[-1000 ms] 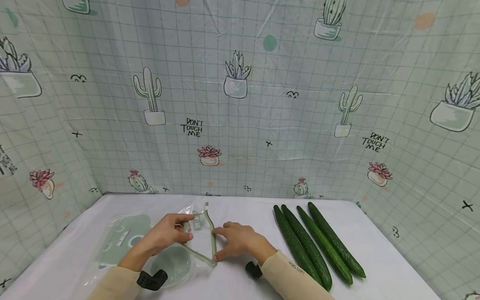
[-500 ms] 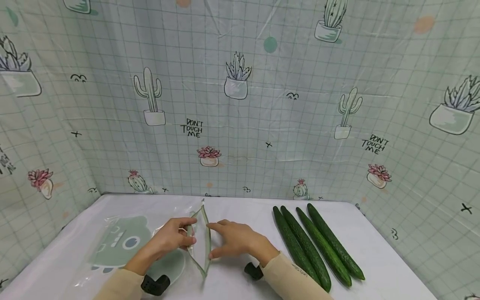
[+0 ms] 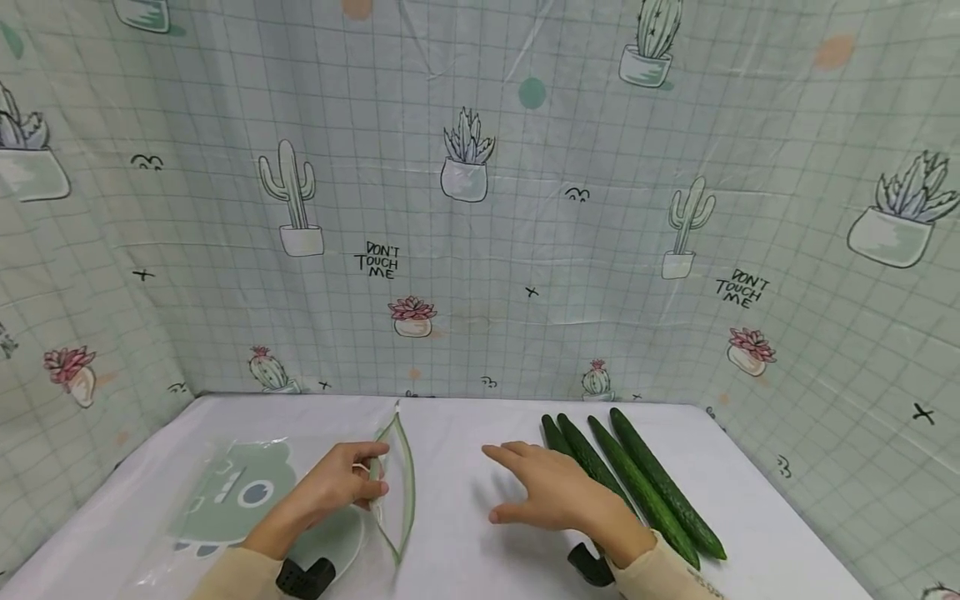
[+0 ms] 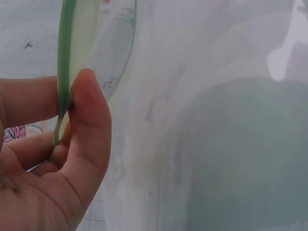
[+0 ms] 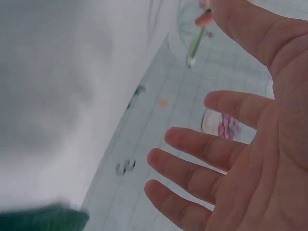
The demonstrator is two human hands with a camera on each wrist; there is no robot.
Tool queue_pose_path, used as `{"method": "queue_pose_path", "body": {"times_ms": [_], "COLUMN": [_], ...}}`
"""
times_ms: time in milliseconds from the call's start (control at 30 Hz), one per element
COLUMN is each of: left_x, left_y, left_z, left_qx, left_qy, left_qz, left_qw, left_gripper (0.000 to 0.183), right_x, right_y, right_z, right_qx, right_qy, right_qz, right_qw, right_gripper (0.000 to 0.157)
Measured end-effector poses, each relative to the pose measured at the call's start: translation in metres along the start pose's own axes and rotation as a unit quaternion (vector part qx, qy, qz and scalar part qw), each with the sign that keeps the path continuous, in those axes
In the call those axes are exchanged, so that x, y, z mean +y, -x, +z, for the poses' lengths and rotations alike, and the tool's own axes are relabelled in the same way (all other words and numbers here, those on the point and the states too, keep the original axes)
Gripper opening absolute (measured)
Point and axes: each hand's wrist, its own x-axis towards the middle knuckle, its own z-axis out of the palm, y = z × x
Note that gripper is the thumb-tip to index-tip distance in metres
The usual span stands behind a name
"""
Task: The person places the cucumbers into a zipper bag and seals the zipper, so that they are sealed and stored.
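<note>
A clear plastic zip bag (image 3: 225, 500) with a green cartoon animal print lies on the left of the table, its mouth with green edges gaping toward the right. My left hand (image 3: 333, 487) pinches one edge of that mouth between thumb and fingers, which the left wrist view shows close up at the green strip (image 4: 65, 53). My right hand (image 3: 555, 492) hovers between the bag and the cucumbers, fingers spread and holding nothing. Several long green cucumbers (image 3: 660, 475) lie side by side on the right; the right forearm and hand cover part of the nearest ones.
The table wears a white cloth (image 3: 450, 542). Behind it and at both sides hangs a pale grid-patterned curtain (image 3: 480, 242) with cactus prints. A black wrist camera (image 3: 306, 577) sits on the left wrist and another camera (image 3: 590, 567) on the right.
My right hand has let go of the bag's far edge and moved right toward the cucumbers. My left hand still pinches the other edge, and the mouth stays parted but narrower.
</note>
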Motion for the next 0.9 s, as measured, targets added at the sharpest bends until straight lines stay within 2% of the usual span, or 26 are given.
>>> {"method": "queue_pose_path", "body": {"times_ms": [233,500,700,900], "left_x": [-0.001,0.0,0.002,0.002], "left_y": [0.001,0.002,0.002,0.002], "left_z": [-0.001,0.001,0.002,0.001], "left_qx": [-0.008,-0.005,-0.007,-0.01], "left_qy": [0.003,0.002,0.001,-0.001], "left_qz": [0.004,-0.006,-0.008,-0.003], "left_qw": [1.0,1.0,0.9999,0.9999], "left_gripper": [0.065,0.063,0.062,0.062], "right_x": [0.03,0.059,0.069,0.07], "right_y": [0.03,0.047,0.05,0.051], "right_z": [-0.004,0.0,0.002,0.004], "right_qx": [0.033,0.038,0.028,-0.005], "right_qy": [0.007,-0.002,0.001,-0.004], "right_qz": [0.023,0.064,0.074,0.112], "right_qw": [0.999,0.997,0.997,0.994], "right_gripper": [0.082,0.085,0.086,0.086]}}
